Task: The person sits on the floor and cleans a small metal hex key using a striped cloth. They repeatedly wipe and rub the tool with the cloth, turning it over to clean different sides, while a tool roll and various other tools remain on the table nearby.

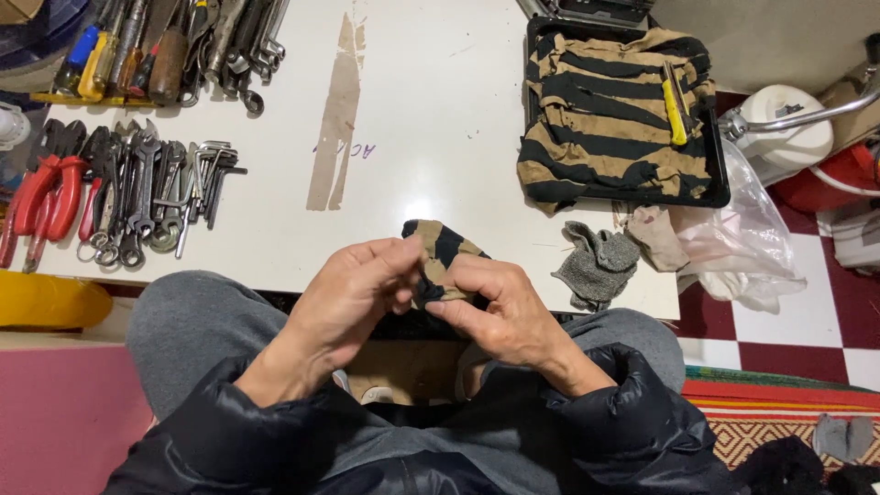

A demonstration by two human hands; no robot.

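Observation:
Both my hands hold a small striped black-and-tan cloth just above the near edge of a white table. My left hand pinches the cloth from the left with thumb and fingers. My right hand grips its lower right part, fingers curled around it. Part of the cloth is hidden inside my hands. I sit with grey-trousered knees under the table edge and wear a black padded jacket.
Wrenches, red-handled pliers and screwdrivers lie at the table's left. A black tray at the right holds a striped rag and a yellow-handled tool. A grey rag and clear plastic bag lie near it.

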